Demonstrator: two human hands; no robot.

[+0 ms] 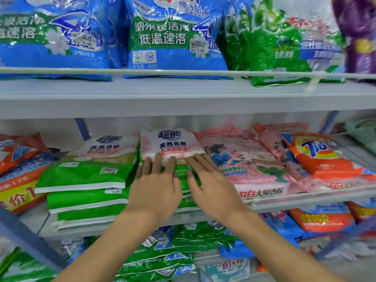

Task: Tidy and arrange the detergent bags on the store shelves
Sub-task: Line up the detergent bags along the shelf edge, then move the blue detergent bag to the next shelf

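Both flat and open, my left hand (156, 192) and, at its three o'clock, my right hand (211, 190) press on the top green bag (171, 143).

Top bag (171, 142): under left hand (156, 192) and right hand (211, 186).
Neighbour stack (85, 180): just left of it.
Tide bag (317, 157): far right, lying on other bags (301, 180).

Two hands: left hand (156, 190) and right hand (213, 188). Three shelves (183, 98). Two blue bags (175, 37) face front on top, three green bags (81, 176) are stacked at left, and there is one orange bag (325, 159).
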